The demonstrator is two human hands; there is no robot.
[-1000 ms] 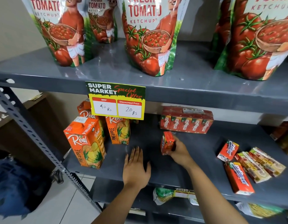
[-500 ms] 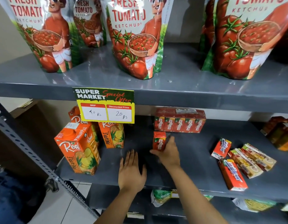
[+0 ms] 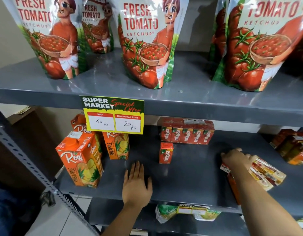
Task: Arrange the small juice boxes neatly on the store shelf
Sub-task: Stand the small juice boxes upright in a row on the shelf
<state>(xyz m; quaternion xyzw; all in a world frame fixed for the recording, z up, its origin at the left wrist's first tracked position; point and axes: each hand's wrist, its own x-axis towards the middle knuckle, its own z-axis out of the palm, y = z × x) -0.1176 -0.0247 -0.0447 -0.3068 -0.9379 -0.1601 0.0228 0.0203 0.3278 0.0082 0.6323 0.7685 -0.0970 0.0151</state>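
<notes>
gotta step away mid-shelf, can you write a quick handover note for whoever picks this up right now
Left hand: flat on the middle shelf, holding nothing.
Right hand: reaching onto the pile of loose juice boxes lying flat at the shelf's right; whether it grips one cannot be told.
Done: one single Maaza box stands upright, in front of the left end of the wrapped Maaza multipack, with a gap between.
Left: stand the loose boxes in a row beside the single box.
</notes>
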